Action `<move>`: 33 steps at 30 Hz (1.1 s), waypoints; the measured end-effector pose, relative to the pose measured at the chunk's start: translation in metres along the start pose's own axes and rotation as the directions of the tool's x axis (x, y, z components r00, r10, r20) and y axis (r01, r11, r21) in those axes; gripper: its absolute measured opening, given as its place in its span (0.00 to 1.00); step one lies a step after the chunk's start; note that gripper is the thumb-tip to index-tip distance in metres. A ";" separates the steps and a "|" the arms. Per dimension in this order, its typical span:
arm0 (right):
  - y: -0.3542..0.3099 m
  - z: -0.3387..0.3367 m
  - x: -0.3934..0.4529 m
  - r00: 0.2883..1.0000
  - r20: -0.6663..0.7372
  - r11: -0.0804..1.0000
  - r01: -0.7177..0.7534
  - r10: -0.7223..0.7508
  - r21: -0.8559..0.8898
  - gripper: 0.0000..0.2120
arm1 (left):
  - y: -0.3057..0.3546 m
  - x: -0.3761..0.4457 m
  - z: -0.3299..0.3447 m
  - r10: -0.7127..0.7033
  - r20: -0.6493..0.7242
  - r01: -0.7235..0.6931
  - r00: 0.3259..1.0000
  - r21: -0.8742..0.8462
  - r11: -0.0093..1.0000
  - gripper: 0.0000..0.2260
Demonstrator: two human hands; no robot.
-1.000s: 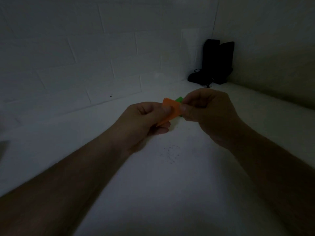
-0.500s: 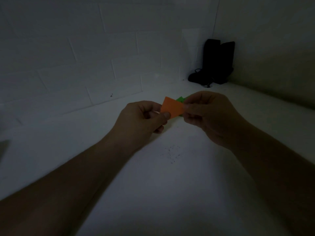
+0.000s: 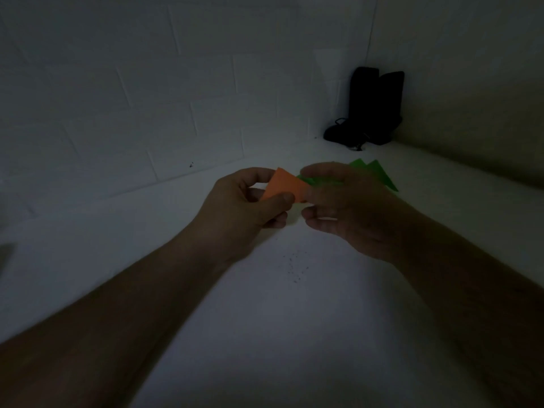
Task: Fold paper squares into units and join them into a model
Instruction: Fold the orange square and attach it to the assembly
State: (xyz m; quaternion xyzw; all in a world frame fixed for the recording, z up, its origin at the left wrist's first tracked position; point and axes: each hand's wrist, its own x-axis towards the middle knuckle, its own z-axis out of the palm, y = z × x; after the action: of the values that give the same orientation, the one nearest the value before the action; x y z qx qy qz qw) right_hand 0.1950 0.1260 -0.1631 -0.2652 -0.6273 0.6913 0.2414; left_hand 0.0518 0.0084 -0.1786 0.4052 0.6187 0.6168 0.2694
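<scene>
Left hand: the left hand (image 3: 244, 207) is held above the worktop, thumb and curled fingers pinching the near left edge of an orange paper piece.
Right hand: the right hand (image 3: 353, 207) is level with the left and just beside it, its fingers curled over a green paper piece; the hand is blurred, so the exact grip is hard to make out.
Orange paper: the orange paper piece (image 3: 284, 187) is a folded, roughly triangular shape between the two hands, its right end touching the right hand's fingers.
Green paper: the green paper piece (image 3: 379, 173) is folded, with two pointed tips sticking out behind the right hand and a strip showing beside the orange piece; whether the two pieces are slotted together cannot be told.
Arms: both bare forearms reach in from the bottom corners toward the centre.
Worktop: a pale worktop (image 3: 265, 334) lies under the hands, dimly lit, with a scatter of small dark specks (image 3: 295, 266) just below them.
Wall: a white brick wall (image 3: 147, 98) runs behind the worktop and meets a plain wall at the right.
Corner: a dark object (image 3: 371, 110) stands upright in the far corner, well apart from the hands; it is too dark to identify.
</scene>
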 end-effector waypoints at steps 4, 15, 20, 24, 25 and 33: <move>0.004 0.006 -0.001 0.998 0.051 1.000 0.029 -0.029 -0.012 0.18 | -0.001 0.000 0.000 -0.004 0.013 0.004 1.000 -0.001 1.000 0.11; 0.004 0.001 0.002 0.998 0.041 0.995 0.049 -0.045 -0.085 0.25 | 0.000 -0.001 0.000 -0.031 0.059 0.033 0.998 -0.035 0.999 0.13; 0.005 -0.001 0.003 0.998 0.010 0.986 0.055 -0.055 -0.155 0.28 | -0.001 0.000 -0.002 -0.002 0.067 0.001 0.998 0.012 1.000 0.13; 0.004 -0.001 0.003 0.998 0.039 0.989 0.055 -0.050 -0.139 0.27 | -0.002 0.001 -0.003 0.011 0.059 -0.013 0.998 0.033 0.999 0.13; 0.004 -0.002 0.004 0.998 0.035 0.992 0.049 -0.045 -0.120 0.28 | -0.001 0.001 -0.003 0.011 0.055 -0.012 0.998 0.033 0.999 0.13; 0.005 -0.013 0.008 0.998 -0.007 0.990 0.064 -0.065 -0.127 0.32 | -0.003 0.003 -0.006 0.013 0.040 -0.014 0.999 0.043 0.999 0.14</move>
State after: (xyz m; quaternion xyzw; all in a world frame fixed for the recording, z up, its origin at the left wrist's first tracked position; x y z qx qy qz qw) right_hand 0.1977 0.1399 -0.1698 -0.2634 -0.6770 0.6403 0.2497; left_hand 0.0445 0.0081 -0.1803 0.4273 0.6238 0.5968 0.2685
